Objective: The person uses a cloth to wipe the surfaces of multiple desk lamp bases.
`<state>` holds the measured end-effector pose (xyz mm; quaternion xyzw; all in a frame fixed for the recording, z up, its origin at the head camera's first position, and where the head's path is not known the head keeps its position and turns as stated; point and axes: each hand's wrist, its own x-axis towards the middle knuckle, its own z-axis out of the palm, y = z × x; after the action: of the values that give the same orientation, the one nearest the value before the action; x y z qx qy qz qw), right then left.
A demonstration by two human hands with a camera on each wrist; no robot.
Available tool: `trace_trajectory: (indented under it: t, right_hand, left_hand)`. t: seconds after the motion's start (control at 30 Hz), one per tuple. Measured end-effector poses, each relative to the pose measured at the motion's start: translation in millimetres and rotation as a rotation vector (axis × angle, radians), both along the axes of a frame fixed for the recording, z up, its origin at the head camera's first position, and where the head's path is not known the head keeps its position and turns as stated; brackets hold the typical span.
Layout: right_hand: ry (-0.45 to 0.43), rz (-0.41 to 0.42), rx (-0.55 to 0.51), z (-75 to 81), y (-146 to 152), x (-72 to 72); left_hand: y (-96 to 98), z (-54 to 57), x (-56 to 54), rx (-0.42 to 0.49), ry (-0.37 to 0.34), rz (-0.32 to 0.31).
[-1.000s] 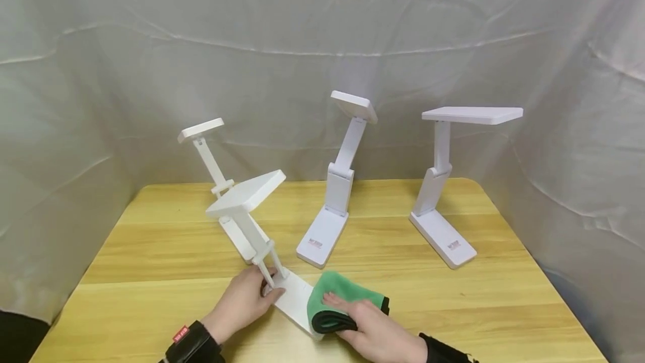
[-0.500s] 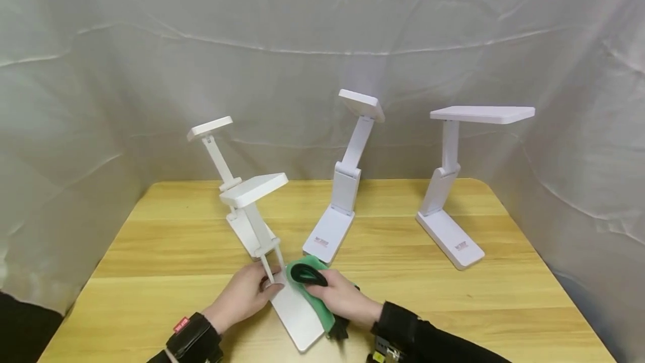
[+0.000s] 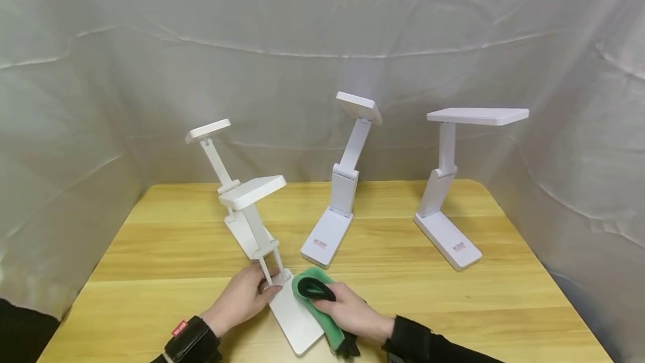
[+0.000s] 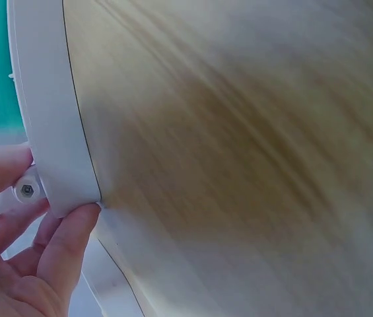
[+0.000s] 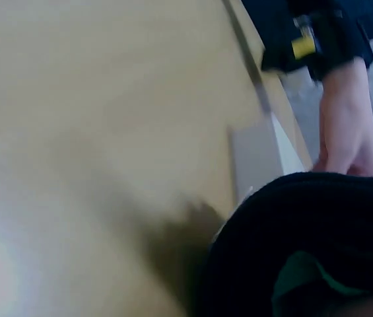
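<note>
A white folding desk lamp [image 3: 297, 321] stands nearest in the head view, its flat head raised over a jointed arm. My left hand [image 3: 245, 297] grips the rear end of its base, thumb on top beside the arm's hinge. The left wrist view shows those fingers [image 4: 70, 244] pinching the base's end [image 4: 51, 112]. In my right hand [image 3: 354, 311] is a folded green cloth [image 3: 330, 326] with black edging, held along the base's right side. The cloth's black edging [image 5: 285, 211] fills much of the right wrist view and hides most of the lamp there.
Three more white desk lamps stand farther back: one at left [image 3: 218, 164] partly behind the near lamp, one in the middle [image 3: 344, 189], one at right [image 3: 443, 195]. A wooden table [image 3: 478, 307] lies beneath, with a pale curtain [image 3: 282, 99] around it.
My right hand has turned the cloth from the front top of the base to its right side, then slid slightly toward the front. My left hand keeps its hold on the base.
</note>
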<state>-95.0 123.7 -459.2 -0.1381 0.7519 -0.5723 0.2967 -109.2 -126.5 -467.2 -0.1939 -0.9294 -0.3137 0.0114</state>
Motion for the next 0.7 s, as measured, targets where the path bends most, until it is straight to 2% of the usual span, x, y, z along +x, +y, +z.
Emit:
trace_trajectory:
  t: [0.1,0.17,0.3,0.4,0.5,0.57,0.7]
  right_hand:
    - [-0.007,-0.017,-0.039,-2.0,-10.9,-12.2]
    - [-0.001,-0.020,-0.050,-3.0,-13.6,-14.7]
    - [0.018,-0.005,-0.004,-1.6,-3.0,-2.6]
    - [-0.012,0.013,0.010,-0.9,9.6,11.3]
    - [-0.025,0.021,0.011,-1.3,13.2,15.6]
    - [-0.016,0.017,0.011,-1.2,8.6,10.5]
    - [0.015,-0.009,-0.013,-1.7,-8.8,-9.6]
  left_hand:
    - [-0.7,-0.1,-0.1,-0.003,-0.001,-0.003]
    - [-0.7,-0.1,-0.1,-0.006,-0.005,-0.003]
    - [-0.2,0.4,-0.3,-0.009,-0.004,0.007]
    - [0.1,0.7,0.4,-0.010,-0.014,0.015]
    - [-0.2,0.8,1.2,-0.013,-0.024,0.019]
    - [-0.7,0.8,1.2,-0.010,-0.027,0.020]
    - [-0.9,0.7,-0.9,-0.002,-0.015,0.004]
